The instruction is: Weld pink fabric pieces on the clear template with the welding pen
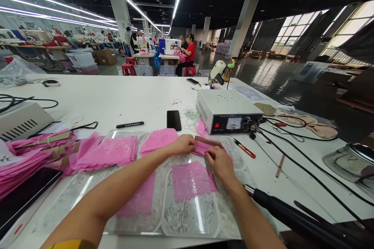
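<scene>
My left hand [184, 144] has its fingers closed at the left end of a small stack of pink fabric pieces [201, 148], which has a brown card strip along its far side. My right hand [219, 162] pinches the near edge of the same stack. Just below the hands, a sheer pink fabric piece [189, 181] lies flat on a clear plastic sheet with rounded panels [187, 218]. Under my left forearm is another pink piece [142, 198], partly covered. Two pink piles, a lacy one [109, 151] and a smaller one [159, 140], sit further left.
A grey metal control box [230, 111] stands beyond my right hand, with cables running right. A black handheld tool [280, 202] lies near my right forearm. Orange snips [244, 148], a phone [174, 120], a marker [130, 124] and a glass jar [347, 161] are on the white table [131, 93].
</scene>
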Demonstrator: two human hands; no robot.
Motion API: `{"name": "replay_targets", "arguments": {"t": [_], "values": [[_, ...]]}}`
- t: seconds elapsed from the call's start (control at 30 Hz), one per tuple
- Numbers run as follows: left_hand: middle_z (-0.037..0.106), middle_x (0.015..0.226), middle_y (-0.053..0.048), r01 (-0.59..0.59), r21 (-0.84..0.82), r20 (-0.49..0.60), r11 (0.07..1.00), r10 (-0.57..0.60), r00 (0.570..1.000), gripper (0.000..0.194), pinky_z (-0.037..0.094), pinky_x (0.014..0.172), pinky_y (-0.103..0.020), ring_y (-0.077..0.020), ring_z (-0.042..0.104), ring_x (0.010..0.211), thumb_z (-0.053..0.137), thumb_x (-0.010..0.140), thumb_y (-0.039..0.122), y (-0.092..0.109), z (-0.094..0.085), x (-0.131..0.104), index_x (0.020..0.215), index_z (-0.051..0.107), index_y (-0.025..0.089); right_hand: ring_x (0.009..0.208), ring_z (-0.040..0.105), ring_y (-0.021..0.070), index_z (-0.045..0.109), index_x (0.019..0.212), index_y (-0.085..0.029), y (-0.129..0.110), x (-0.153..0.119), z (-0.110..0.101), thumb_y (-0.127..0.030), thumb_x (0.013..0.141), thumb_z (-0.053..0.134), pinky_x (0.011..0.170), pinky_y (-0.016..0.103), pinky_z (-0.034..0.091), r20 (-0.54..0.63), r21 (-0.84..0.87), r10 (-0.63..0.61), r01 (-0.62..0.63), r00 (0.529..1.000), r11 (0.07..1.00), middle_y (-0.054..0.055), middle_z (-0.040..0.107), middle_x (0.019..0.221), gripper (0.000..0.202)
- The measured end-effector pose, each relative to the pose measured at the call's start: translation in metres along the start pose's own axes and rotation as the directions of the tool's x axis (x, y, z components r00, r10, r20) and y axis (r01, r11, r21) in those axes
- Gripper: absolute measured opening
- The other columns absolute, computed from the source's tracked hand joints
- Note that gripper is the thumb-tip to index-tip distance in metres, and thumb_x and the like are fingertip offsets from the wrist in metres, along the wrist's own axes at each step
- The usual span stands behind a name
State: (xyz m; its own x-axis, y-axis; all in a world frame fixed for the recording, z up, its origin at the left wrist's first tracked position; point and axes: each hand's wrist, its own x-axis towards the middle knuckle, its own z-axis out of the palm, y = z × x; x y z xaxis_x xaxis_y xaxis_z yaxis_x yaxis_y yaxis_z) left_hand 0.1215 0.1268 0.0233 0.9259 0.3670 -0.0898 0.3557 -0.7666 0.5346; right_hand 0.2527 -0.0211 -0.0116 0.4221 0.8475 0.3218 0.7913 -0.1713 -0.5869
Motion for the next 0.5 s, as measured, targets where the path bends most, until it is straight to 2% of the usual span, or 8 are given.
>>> {"name": "replay_targets", "arguments": {"t": [0.17,0.27,0.37,0.5], "values": [[0.061,0.116,-0.008,0.041,-0.059,0.014,0.997,-0.040,0.999,0.030,0.055,0.084,-0.040,-0.0212,0.063,0.099,0.058,0.095,0.035,0.001,-0.002,0.000,0.117,0.059,0.014,0.075,0.060,0.0181,0.070,0.077,-0.021,-0.001,-0.001,0.000,-0.027,0.085,0.049,0.069,0.031,0.043,-0.027,0.003,-0.010,0.010,1.000,1.000,0.004,0.068,0.081,0.023],[0.062,0.115,-0.008,0.060,-0.087,0.009,0.994,-0.060,0.998,0.030,0.055,0.084,-0.039,-0.0212,0.063,0.098,0.058,0.095,0.035,0.004,-0.004,-0.002,0.116,0.060,0.014,0.084,0.061,0.0196,0.070,0.081,-0.021,-0.003,-0.001,0.001,-0.033,0.085,0.053,0.077,0.032,0.045,-0.060,0.012,-0.038,0.039,0.997,0.999,0.005,0.068,0.085,0.022],[0.062,0.115,-0.007,0.070,-0.105,-0.023,0.992,-0.073,0.997,0.029,0.055,0.083,-0.039,-0.0212,0.063,0.098,0.058,0.095,0.035,0.009,-0.008,-0.003,0.116,0.060,0.014,0.088,0.059,0.0213,0.070,0.081,-0.021,-0.003,0.000,0.002,-0.034,0.083,0.056,0.081,0.034,0.045,-0.099,0.001,-0.052,0.052,0.994,0.999,0.006,0.068,0.086,0.019],[0.062,0.115,-0.008,0.072,-0.119,-0.092,0.990,-0.084,0.992,0.029,0.055,0.084,-0.040,-0.0208,0.063,0.098,0.058,0.095,0.035,0.016,-0.016,-0.004,0.116,0.060,0.014,0.084,0.058,0.0219,0.070,0.079,-0.020,-0.001,0.001,0.003,-0.030,0.084,0.051,0.077,0.034,0.044,-0.157,-0.025,-0.038,0.035,0.987,0.999,0.007,0.068,0.085,0.022]]}}
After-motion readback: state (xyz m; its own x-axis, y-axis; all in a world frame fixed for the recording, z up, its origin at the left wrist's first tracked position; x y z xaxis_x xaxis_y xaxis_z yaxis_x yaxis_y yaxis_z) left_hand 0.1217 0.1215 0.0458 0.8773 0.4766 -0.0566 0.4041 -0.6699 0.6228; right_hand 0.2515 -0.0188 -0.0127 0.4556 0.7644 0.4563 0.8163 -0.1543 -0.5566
